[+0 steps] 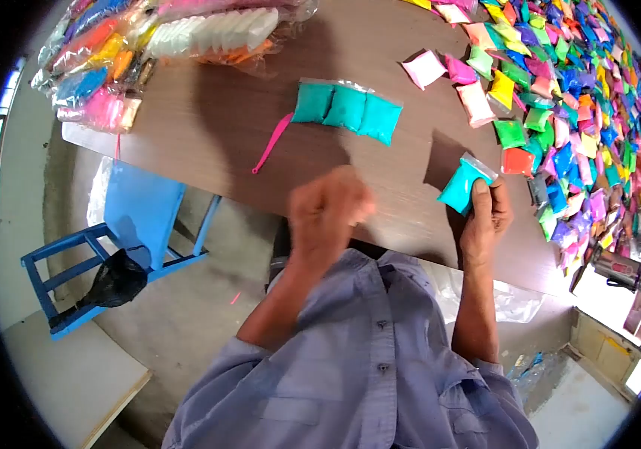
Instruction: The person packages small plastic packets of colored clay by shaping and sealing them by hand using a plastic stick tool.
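Observation:
My right hand (488, 218) pinches a teal packet (461, 184) between thumb and fingers, just above the table. My left hand (329, 208) hangs over the table's front edge, blurred by motion; its fingers look curled, but whether they hold anything cannot be made out. Beyond it, three teal packets (347, 108) lie side by side on the brown table (260, 97), touching one another. A thin pink plastic strip (273, 144) lies beside the leftmost of them.
A big heap of small coloured packets (575, 120) covers the table's right side. Bagged bundles of packets (111, 56) sit at the back left. Left of the table is a blue chair (141, 202) with a black bag (118, 279) on it.

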A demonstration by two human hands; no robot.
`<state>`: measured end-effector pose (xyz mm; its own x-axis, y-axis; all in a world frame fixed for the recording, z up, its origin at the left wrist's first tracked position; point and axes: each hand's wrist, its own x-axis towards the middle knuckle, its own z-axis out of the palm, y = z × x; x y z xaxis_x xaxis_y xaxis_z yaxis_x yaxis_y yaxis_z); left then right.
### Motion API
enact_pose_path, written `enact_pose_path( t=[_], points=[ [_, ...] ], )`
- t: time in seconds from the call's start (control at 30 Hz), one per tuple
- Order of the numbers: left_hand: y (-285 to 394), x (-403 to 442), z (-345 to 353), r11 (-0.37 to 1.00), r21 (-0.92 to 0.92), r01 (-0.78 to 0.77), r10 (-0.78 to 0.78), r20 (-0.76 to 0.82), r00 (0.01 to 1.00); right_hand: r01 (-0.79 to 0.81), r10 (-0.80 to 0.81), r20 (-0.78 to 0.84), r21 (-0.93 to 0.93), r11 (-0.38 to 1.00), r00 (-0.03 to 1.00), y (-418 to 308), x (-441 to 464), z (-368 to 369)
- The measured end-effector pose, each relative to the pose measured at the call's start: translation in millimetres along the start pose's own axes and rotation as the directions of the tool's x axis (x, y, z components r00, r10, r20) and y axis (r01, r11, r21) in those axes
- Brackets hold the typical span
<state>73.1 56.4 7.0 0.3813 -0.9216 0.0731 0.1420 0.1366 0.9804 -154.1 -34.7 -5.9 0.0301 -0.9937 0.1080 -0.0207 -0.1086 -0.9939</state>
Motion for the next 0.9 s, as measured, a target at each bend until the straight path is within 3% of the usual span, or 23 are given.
enact_pose_path(
  t=[0.03,0.1,0.13,0.17,0.2,0.27,0.3,0.37,0.4,0.43,0.5,0.57,0.6,0.63,0.67,0.7,0.73,0.77,0.8,0.87,0.9],
  points=[
    [6.7,-0.6,-19.1,0.998,0.062,-0.030,0.034,-0.064,0.997,-0.009,0.009,-0.010,0.014,1.000,1.000,-0.3,-0.2,-0.1],
    [29.5,-5.0,-45.2,0.958,0.264,0.116,-0.017,-0.350,0.937,-0.041,0.041,-0.003,-0.020,0.999,0.999,-2.7,-1.7,2.3],
    [31.4,-5.7,-64.1,0.929,0.363,0.071,0.086,-0.398,0.913,-0.003,0.003,0.000,-0.048,0.999,1.000,-2.5,-1.3,2.6],
    [30.2,-6.7,-84.2,0.887,0.462,0.031,0.194,-0.433,0.880,-0.044,0.044,-0.015,-0.029,0.999,0.999,-2.8,-2.0,3.9],
    [29.4,-7.3,-102.4,0.876,0.481,0.033,0.201,-0.427,0.882,-0.047,0.047,-0.021,-0.025,0.999,0.999,-2.1,-1.9,4.5],
    [25.9,-11.2,-136.8,0.675,0.738,-0.005,0.465,-0.419,0.780,-0.044,0.044,-0.043,0.004,0.999,0.998,-1.1,-1.8,8.8],
    [22.1,-15.5,-153.9,0.662,0.750,-0.003,0.473,-0.415,0.777,-0.006,0.005,-0.016,-0.045,0.999,1.000,-1.8,-1.3,6.4],
    [13.1,-20.0,-183.0,0.780,0.608,0.152,0.389,-0.660,0.643,0.010,-0.011,-0.020,-0.025,1.000,1.000,1.5,-1.0,6.6],
    [12.2,-21.6,-190.4,0.884,0.402,0.239,0.186,-0.771,0.609,0.008,-0.009,-0.022,-0.014,1.000,1.000,1.3,-1.6,6.1],
    [7.8,-21.6,-194.6,0.881,0.410,0.237,0.193,-0.769,0.610,0.009,-0.010,-0.013,-0.046,0.999,1.000,0.1,-1.9,5.3],
    [-8.6,-16.7,-198.2,0.965,-0.148,0.216,-0.248,-0.779,0.576,0.011,-0.011,0.001,-0.074,0.997,1.000,-2.3,-1.3,6.8],
    [-31.3,-6.9,-204.3,0.923,-0.297,0.243,-0.384,-0.687,0.617,-0.007,0.006,-0.013,-0.050,0.999,1.000,-3.8,-1.6,9.8],
    [-29.5,2.6,-195.6,0.887,-0.441,0.140,-0.420,-0.641,0.642,-0.031,0.031,0.001,-0.018,0.999,1.000,-2.8,-2.2,7.3],
    [-41.6,5.9,-211.2,0.888,-0.439,0.137,-0.417,-0.644,0.641,-0.056,0.056,0.014,0.013,0.998,0.998,-1.8,-2.7,4.8],
    [-63.2,6.5,-238.4,0.685,-0.726,0.054,-0.295,-0.210,0.932,-0.026,0.027,0.020,-0.036,0.999,0.999,1.7,-1.9,1.8],
    [-58.3,10.0,-240.4,0.527,-0.846,0.082,-0.110,0.028,0.994,0.006,-0.004,0.023,-0.085,0.996,1.000,3.1,-0.7,0.8],
    [-53.5,13.4,-242.1,0.383,-0.899,0.211,0.086,0.262,0.961,0.006,-0.005,0.018,-0.082,0.997,1.000,3.0,-0.8,1.4],
    [-50.9,9.8,-239.7,0.387,-0.896,0.218,0.088,0.271,0.958,0.023,-0.023,0.001,-0.082,0.996,1.000,2.7,-0.1,3.8],
    [-20.8,7.5,-208.0,0.526,-0.845,0.095,-0.267,-0.058,0.962,0.035,-0.037,-0.017,-0.086,0.996,0.999,2.8,-0.7,5.7],
    [-5.7,-9.3,-201.0,0.621,-0.782,0.046,-0.510,-0.360,0.781,-0.006,0.005,-0.028,-0.065,0.998,1.000,-1.2,-2.7,8.5],
    [-13.9,-20.5,-216.7,0.619,-0.784,0.046,-0.516,-0.362,0.776,-0.037,0.036,-0.029,-0.042,0.998,0.999,-2.2,-2.7,9.0]
  ],
)
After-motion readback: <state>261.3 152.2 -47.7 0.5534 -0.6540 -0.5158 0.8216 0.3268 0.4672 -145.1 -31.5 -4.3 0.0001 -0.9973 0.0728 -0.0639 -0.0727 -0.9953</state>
